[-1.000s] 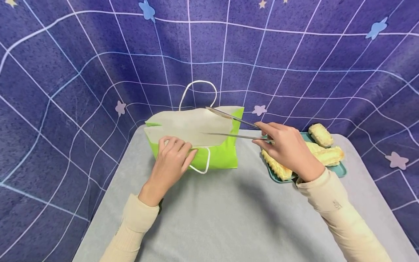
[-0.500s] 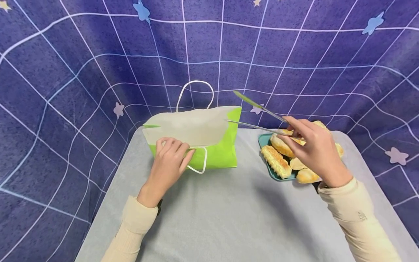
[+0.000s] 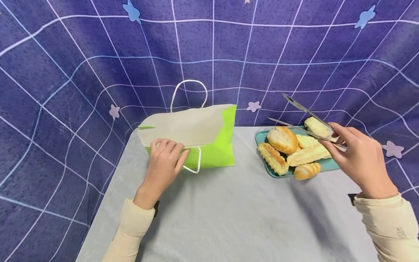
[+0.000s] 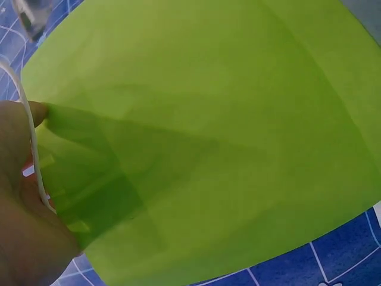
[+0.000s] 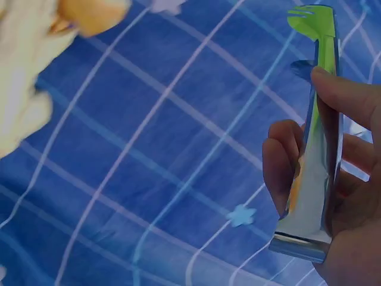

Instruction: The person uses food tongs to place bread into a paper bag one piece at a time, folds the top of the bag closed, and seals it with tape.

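Blue-purple cloth backdrop (image 3: pixel 212 43) w/ grid lines + stars is hanging behind and beside the grey-covered table (image 3: pixel 229 222). On it, L of ctr, 1 green paper bag (image 3: pixel 217 154) is standing, long axis running L–R, mouth gaping up, white inside showing. 2 white handles: far handle (image 3: pixel 189 80) is arching up, near handle (image 3: pixel 199 160) is drooping down the front.

My L hand (image 3: pixel 163 163) is gripping the bag's near rim, fingers clamped over the edge, thumb pressing the green front. My R hand (image 3: pixel 364 160) is holding 1 pr. metal tongs (image 5: pixel 324 149) over the R end of the tray, thumb and fingers clamped on the 2 arms. Tongs' long axis is slanting, tips pointing L + away from me, closed end lying by my palm; the 2 tips are standing apart. One tip is showing fork-like slots in R wrist view.

1 teal tray (image 3: pixel 330 165) is sitting R of the bag, near, not touching, long axis L–R. Bread ct.: 6 pcs showing. 1 round roll (image 3: pixel 282 139), 1 bumpy stick (image 3: pixel 273 159) slanting along the L end, 1 flat pale pc (image 3: pixel 306 141), 1 long pale pc (image 3: pixel 309 155) running L–R approx., 1 small grooved roll (image 3: pixel 307 171) lying at the near rim, 1 blocky pc (image 3: pixel 313 126) sitting far side, behind the tongs. Some bread is showing blurred in R wrist view, can't tell which pcs.
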Available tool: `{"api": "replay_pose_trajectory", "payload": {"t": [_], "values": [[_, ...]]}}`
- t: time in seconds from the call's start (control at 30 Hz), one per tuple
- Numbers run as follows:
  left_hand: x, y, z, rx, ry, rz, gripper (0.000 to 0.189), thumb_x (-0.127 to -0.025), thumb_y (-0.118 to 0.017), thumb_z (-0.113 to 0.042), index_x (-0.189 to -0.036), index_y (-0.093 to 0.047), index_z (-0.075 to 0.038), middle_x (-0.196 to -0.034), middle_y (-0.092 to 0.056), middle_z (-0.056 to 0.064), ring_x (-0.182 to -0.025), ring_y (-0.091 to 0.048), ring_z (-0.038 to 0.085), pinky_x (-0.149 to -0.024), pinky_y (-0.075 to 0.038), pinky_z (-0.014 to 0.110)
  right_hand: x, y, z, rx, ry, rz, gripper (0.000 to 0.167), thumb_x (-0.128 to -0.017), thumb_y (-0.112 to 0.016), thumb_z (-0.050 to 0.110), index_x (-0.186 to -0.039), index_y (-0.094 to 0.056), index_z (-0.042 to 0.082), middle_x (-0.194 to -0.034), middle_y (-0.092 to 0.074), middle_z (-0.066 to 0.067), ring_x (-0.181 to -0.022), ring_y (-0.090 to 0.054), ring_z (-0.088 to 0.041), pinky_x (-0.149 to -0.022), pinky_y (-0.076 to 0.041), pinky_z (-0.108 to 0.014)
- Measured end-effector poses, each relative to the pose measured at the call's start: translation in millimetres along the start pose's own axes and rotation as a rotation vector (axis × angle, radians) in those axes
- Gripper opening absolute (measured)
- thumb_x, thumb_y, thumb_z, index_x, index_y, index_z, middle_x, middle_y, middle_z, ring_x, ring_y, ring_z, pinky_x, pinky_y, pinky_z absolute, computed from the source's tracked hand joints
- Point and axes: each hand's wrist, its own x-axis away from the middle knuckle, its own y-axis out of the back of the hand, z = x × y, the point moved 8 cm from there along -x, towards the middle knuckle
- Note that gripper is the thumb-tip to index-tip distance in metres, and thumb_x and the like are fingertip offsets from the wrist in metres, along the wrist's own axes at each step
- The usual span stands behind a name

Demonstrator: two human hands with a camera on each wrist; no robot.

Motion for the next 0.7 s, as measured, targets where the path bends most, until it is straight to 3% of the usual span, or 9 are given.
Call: {"api": "replay_pose_trajectory", "payload": {"t": [0.43,0.7], "values": [[2.5,-0.7,2.7,0.008,0.018,-0.055,0.024,-0.098,-0.058,-0.025,-0.084,-0.063,-0.006,-0.079,-0.06,0.009,-0.085,-0.056,0.033,-0.093,-0.034,0.056,45.6,-26,-39,-0.001,-0.11,0.132,0.048,-0.072,-0.085,0.014,-0.117,-0.067,0.005,-0.075,-0.063,-0.008,-0.06,-0.055,-0.021,-0.049,-0.04,-0.044],[0.8,-2.8,0.2,0.003,0.017,-0.057,0.025,-0.098,-0.058,-0.026,-0.083,-0.062,-0.006,-0.078,-0.06,0.009,-0.084,-0.056,0.034,-0.093,-0.034,0.056,68.0,-43,-61,-0.011,-0.199,0.245,0.035,-0.078,-0.082,0.017,-0.107,-0.068,0.004,-0.068,-0.065,-0.007,-0.056,-0.059,-0.027,-0.047,-0.04,-0.052]]}}
